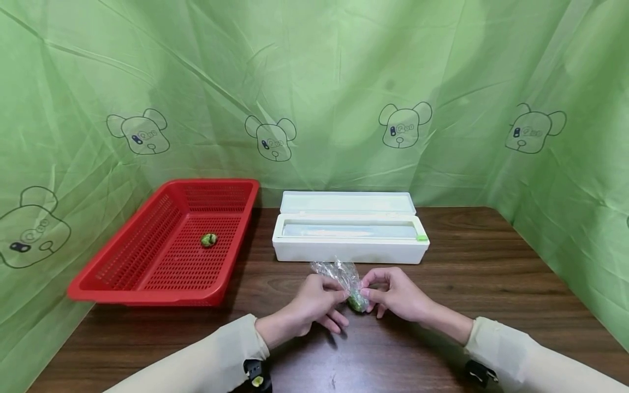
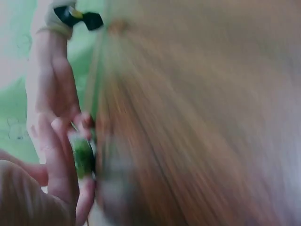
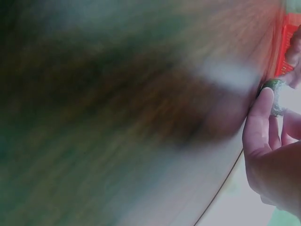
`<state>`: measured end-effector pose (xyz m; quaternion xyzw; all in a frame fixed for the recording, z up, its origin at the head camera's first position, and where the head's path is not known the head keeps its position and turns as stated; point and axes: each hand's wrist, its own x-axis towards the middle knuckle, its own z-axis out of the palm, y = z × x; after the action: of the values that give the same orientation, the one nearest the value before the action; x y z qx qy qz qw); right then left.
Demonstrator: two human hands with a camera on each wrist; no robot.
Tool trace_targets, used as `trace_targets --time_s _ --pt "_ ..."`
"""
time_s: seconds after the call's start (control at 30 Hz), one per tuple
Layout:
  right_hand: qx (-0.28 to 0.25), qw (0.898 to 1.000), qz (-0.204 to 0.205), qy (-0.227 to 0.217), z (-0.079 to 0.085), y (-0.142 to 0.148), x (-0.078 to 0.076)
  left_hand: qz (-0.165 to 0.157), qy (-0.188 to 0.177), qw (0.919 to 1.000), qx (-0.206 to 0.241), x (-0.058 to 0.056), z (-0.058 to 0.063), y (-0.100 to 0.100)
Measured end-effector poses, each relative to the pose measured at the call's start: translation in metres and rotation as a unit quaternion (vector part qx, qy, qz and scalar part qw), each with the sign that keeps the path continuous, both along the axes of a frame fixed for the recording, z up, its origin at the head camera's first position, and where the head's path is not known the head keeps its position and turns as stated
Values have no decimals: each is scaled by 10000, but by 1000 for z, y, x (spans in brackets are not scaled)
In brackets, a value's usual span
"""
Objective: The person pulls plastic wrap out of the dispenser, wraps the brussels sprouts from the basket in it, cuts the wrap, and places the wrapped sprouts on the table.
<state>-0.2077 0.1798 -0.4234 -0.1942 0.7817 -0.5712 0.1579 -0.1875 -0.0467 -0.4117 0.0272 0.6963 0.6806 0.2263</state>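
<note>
A small round green vegetable [image 1: 357, 302] sits low over the table between the two hands, partly covered by clear cling film [image 1: 339, 272]. The loose end of the film sticks up and back toward the white box. My left hand [image 1: 319, 303] pinches the film between thumb and forefinger at the vegetable's left side, its other fingers spread below. From the right, my right hand [image 1: 393, 292] pinches the wrapped vegetable at its edge. In the right wrist view, the thumb lies against the green vegetable [image 3: 274, 96]. The left wrist view shows the vegetable [image 2: 83, 157] between both hands' fingertips.
Behind the hands stands a white cling film dispenser [image 1: 349, 252], its lid raised and a green slider [image 1: 422, 238] at its right end. A red perforated basket [image 1: 147, 296] at the left holds another small green vegetable [image 1: 208, 240]. Green curtains [image 1: 334, 65] surround the brown table [image 1: 491, 273].
</note>
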Motion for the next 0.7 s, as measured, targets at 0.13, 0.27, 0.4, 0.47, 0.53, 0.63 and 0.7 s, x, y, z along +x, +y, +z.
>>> trace_targets --time_s 0.13,0.27,0.4,0.47,0.53,0.63,0.7 --pt "-19 10000 -31 6 0 0 0 419 130 9987 271 4 4 7" --pt "-53 10000 -60 53 -1 0 0 755 368 9959 333 2 3 12" --pt "-111 9998 -67 170 -2 -1 1 963 766 9923 -108 1 -2 14" --pt "-177 9996 -73 221 -3 -2 1 1024 1096 9873 -516 1 -3 15" --pt "-259 9993 -85 259 -3 -2 1 1057 1431 9805 -830 0 -4 16" --pt "-395 9989 -71 255 -2 -3 1 1065 1799 9724 -1039 -4 -6 17" --pt "-452 9987 -44 250 -2 -4 2 1031 1949 9695 -1070 -6 -8 18"
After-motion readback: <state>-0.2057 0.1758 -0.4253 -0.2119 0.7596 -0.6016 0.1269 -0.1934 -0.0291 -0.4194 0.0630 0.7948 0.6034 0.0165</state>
